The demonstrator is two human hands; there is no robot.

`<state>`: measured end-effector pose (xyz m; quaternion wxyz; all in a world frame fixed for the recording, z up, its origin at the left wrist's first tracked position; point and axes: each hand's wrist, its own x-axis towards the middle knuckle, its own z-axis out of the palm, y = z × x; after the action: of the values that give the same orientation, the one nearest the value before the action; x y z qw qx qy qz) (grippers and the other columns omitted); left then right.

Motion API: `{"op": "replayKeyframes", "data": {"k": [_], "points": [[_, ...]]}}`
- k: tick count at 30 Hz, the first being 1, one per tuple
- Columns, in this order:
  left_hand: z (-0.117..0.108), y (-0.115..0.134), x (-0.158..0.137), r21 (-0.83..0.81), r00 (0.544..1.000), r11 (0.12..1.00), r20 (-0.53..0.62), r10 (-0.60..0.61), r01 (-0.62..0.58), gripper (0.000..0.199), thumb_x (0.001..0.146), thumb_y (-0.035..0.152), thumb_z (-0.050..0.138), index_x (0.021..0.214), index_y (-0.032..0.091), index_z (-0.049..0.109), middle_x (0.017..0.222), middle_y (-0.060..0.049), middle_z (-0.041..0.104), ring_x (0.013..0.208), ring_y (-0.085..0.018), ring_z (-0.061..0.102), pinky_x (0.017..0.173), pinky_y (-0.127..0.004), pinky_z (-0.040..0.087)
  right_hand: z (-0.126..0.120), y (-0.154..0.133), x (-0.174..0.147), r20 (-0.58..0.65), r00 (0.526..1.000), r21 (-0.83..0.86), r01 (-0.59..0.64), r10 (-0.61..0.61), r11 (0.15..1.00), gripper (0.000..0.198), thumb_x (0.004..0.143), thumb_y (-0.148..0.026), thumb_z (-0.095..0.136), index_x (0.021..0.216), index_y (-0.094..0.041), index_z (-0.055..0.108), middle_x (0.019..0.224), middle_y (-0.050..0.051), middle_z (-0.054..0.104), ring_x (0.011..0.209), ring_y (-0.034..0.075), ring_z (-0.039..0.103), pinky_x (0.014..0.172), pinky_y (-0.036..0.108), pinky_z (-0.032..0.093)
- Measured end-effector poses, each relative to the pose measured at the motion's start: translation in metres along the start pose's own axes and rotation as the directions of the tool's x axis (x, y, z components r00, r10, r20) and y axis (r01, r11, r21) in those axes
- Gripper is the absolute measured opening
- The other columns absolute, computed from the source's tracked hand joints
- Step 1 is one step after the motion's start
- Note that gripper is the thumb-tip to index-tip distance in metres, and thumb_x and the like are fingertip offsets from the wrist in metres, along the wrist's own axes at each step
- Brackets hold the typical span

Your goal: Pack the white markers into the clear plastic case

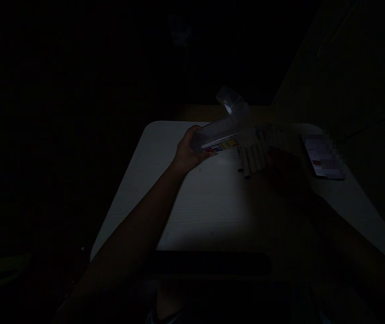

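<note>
My left hand is closed around the base of a clear plastic case, which lies tilted with its flip lid open toward the far right. A colourful label runs along the case's near side. Just past the case's mouth, several marker pens lie side by side on the white table. My right hand is over the right end of the markers, deep in shadow. Its fingers are too dark to make out, and whether it grips a marker is hidden.
A phone with a lit screen lies at the table's right side. Along the near edge of the table runs a dark slot. A wall rises on the right. The surroundings are very dark.
</note>
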<state>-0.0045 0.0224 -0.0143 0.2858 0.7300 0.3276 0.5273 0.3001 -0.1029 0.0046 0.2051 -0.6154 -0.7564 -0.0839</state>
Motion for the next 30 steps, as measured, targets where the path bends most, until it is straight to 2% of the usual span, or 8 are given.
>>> {"op": "replayKeyframes", "data": {"k": [4,9,17,20,24,27,30], "points": [[0.000,-0.001,0.000,0.002,1.000,1.000,0.003,-0.003,0.003,0.093,0.051,0.065,0.085,0.125,0.025,0.046,0.116,-0.007,0.059,0.107,-0.024,0.063,0.095,-0.043,0.055,0.004,0.003,-0.003,-0.015,1.000,0.020,-0.013,0.013,1.000,0.053,0.094,-0.040,0.039,0.136,-0.011,0.056,0.144,0.017,0.049,0.132,0.029,0.051,0.111,0.055,0.045],[0.000,-0.001,-0.001,0.005,0.998,0.998,0.001,-0.055,0.055,0.095,0.049,0.065,0.086,0.126,0.026,0.046,0.115,-0.007,0.059,0.105,-0.024,0.064,0.095,-0.044,0.055,0.008,0.005,-0.006,0.005,1.000,-0.005,-0.003,0.003,1.000,0.054,0.095,-0.039,0.033,0.128,-0.007,0.061,0.143,0.017,0.050,0.131,0.029,0.052,0.112,0.052,0.044],[0.000,0.001,-0.001,-0.003,1.000,1.000,0.000,-0.026,0.026,0.093,0.050,0.064,0.086,0.125,0.026,0.046,0.116,-0.007,0.058,0.107,-0.024,0.063,0.096,-0.043,0.055,0.004,0.006,-0.003,0.003,1.000,-0.004,-0.009,0.009,1.000,0.055,0.094,-0.038,0.032,0.126,-0.005,0.062,0.137,0.019,0.055,0.128,0.031,0.055,0.110,0.053,0.045],[0.000,0.002,-0.001,-0.013,0.999,0.999,-0.003,-0.049,0.049,0.093,0.049,0.064,0.086,0.124,0.026,0.047,0.114,-0.006,0.059,0.105,-0.025,0.064,0.094,-0.045,0.055,-0.010,0.000,0.006,-0.078,0.995,0.086,-0.052,0.058,0.995,0.057,0.093,-0.039,0.033,0.133,-0.007,0.058,0.138,0.018,0.054,0.130,0.030,0.053,0.113,0.051,0.044],[0.000,-0.003,0.000,-0.016,1.000,1.000,0.004,-0.024,0.024,0.094,0.049,0.064,0.087,0.125,0.026,0.046,0.113,-0.006,0.059,0.103,-0.023,0.064,0.093,-0.041,0.055,-0.033,-0.022,0.032,-0.162,0.977,0.294,-0.088,0.140,0.952,0.052,0.096,-0.039,0.032,0.135,-0.015,0.057,0.139,0.012,0.055,0.131,0.020,0.053,0.115,0.040,0.044],[0.000,-0.007,0.000,-0.010,1.000,1.000,-0.008,0.002,-0.002,0.094,0.049,0.062,0.087,0.126,0.026,0.046,0.115,-0.006,0.058,0.106,-0.023,0.064,0.095,-0.040,0.055,-0.041,-0.040,0.051,-0.187,0.979,0.416,-0.001,0.087,0.910,0.052,0.097,-0.042,0.033,0.132,-0.012,0.058,0.139,0.011,0.055,0.132,0.017,0.053,0.116,0.036,0.044],[0.000,-0.005,-0.001,-0.008,1.000,1.000,-0.008,-0.005,0.005,0.093,0.050,0.063,0.087,0.126,0.027,0.047,0.116,-0.006,0.059,0.107,-0.023,0.064,0.096,-0.041,0.055,-0.044,-0.051,0.063,-0.098,0.995,0.457,0.024,0.024,0.889,0.047,0.097,-0.037,0.035,0.130,-0.013,0.059,0.137,0.009,0.058,0.131,0.016,0.054,0.116,0.037,0.044]]}}
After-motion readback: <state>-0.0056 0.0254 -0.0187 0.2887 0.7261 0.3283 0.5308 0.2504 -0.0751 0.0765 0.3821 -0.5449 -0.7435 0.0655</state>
